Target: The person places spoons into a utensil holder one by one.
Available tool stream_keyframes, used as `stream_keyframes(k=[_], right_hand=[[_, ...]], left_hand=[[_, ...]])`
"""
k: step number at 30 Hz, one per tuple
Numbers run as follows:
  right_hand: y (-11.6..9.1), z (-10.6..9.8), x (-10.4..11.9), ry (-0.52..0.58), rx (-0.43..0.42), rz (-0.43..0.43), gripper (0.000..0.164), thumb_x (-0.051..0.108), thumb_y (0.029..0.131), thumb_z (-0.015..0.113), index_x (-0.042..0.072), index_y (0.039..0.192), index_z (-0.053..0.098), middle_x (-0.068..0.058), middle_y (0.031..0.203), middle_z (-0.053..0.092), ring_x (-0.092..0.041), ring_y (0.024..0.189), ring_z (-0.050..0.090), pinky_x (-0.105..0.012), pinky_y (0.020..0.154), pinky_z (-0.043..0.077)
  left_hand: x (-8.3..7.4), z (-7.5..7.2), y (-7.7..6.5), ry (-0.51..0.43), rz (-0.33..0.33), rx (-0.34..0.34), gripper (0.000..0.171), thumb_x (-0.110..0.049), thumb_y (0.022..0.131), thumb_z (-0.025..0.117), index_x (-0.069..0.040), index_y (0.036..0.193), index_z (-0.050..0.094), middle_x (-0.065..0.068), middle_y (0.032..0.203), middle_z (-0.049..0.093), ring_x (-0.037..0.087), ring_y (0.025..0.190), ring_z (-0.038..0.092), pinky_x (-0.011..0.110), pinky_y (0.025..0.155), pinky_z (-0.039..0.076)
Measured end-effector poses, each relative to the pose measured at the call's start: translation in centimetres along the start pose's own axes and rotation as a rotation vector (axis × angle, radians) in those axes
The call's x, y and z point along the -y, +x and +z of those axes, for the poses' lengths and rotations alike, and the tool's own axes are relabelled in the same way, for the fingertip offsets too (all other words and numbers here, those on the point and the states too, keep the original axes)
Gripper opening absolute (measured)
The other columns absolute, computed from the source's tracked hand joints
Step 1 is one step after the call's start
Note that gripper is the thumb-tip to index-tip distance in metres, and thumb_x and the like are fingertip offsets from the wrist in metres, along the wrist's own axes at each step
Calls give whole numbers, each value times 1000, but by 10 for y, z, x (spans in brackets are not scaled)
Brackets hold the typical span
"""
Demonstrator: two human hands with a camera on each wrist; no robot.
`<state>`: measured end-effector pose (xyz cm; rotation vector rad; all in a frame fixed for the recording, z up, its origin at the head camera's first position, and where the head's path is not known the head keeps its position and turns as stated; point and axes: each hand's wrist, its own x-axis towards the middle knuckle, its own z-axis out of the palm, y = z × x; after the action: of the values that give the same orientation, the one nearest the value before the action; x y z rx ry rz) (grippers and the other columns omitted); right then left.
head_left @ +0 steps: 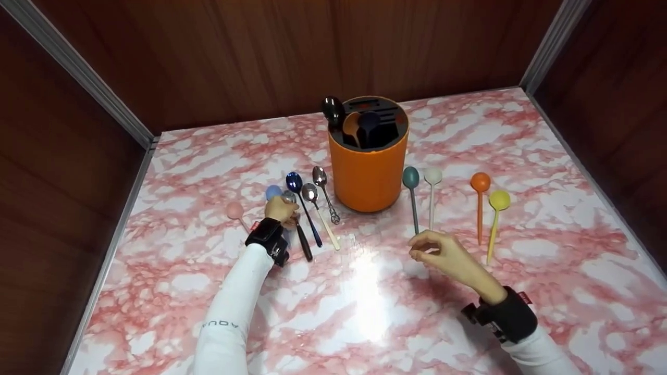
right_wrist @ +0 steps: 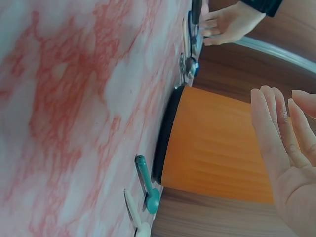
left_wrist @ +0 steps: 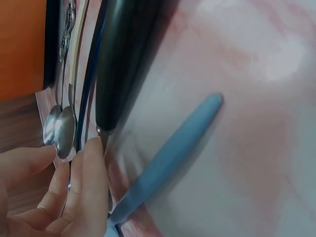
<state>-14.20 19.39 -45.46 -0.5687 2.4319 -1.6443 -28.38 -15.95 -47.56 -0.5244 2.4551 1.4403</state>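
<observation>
On the left side of the table, my left hand (head_left: 281, 209) reaches over a dark-handled spoon (head_left: 303, 242), its fingertips at the spoon's neck. Thumb and fingers look apart in the left wrist view, where a light blue spoon (left_wrist: 170, 153) lies just beside. Close to that hand are a dark blue spoon (head_left: 294, 182), a cream-handled spoon (head_left: 310, 192), an ornate silver spoon (head_left: 320, 176) and a pink spoon (head_left: 235, 210). My right hand (head_left: 445, 252) hovers, loosely bent and holding nothing, nearest the handles of a teal spoon (head_left: 411, 178) and a white spoon (head_left: 432, 176).
An orange utensil holder (head_left: 367, 179) stands upright at the middle back; a black spoon (head_left: 332, 109), a brown spoon (head_left: 351, 125) and a dark blue utensil (head_left: 369, 121) are in its top. An orange spoon (head_left: 480, 182) and a yellow spoon (head_left: 499, 200) lie right. Wooden walls (head_left: 260, 57) enclose the table.
</observation>
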Motion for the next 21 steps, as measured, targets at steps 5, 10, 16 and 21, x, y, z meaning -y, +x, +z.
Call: stream_keyframes(k=[5,10,16,21], right_hand=[[-3,-1,-1,-1,-1,1,19,1,92,63,-12,106,62,-19,99,66,-10,90,63,-21,77,55],[-6,-1,-1,-5,-4,-1,19,2,92,64,-11,106,63,-22,100,66,-11,92,63,-21,79,55],[-8,-1,-2,8,-4,-13,18,1,92,64,-11,106,63,-26,102,64,-13,93,63,-21,84,53],[-10,-2,-3,12,-5,7,19,1,92,64,-10,107,63,-25,102,65,-14,93,63,-22,82,54]], left_hand=[[50,10,75,-70,32,34,22,-5,82,63,14,91,59,24,73,67,33,56,67,41,49,59],[128,32,196,15,89,14,31,-18,73,74,7,87,62,12,59,66,23,46,65,35,47,58],[189,48,295,223,99,-81,51,-34,64,85,-1,97,65,8,70,69,24,57,68,36,70,58],[208,56,326,338,127,-152,55,-32,58,86,-2,98,65,15,92,69,34,81,67,44,80,56]])
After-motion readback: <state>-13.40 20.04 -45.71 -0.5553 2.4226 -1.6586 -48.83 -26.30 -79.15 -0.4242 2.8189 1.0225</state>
